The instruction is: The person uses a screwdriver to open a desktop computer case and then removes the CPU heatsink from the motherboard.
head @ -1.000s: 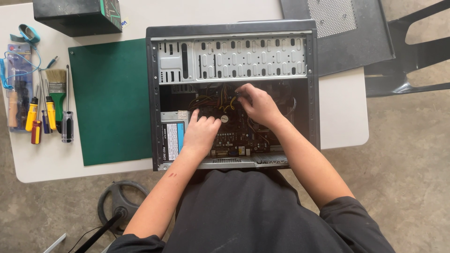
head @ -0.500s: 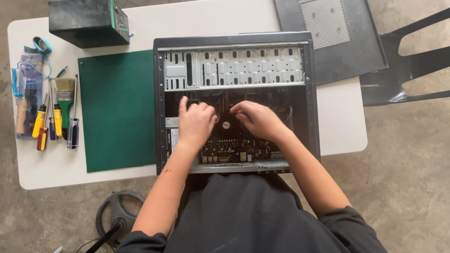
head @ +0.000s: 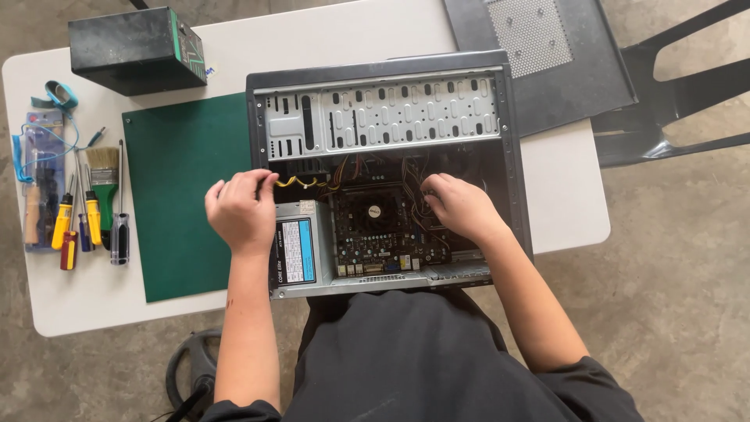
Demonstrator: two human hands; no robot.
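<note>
The table (head: 328, 35) carries an open case (head: 383, 168) whose near edge the person's torso cuts off. Over its left wall the left hand (head: 241, 209) curls, fingers pinched on yellow wires (head: 301, 181). Just right of that grip lies the power supply (head: 295, 248), with a white and blue label. The right hand (head: 462, 207) rests among cables deep inside; its fingertips are hidden, so whether it holds anything I cannot tell.
</note>
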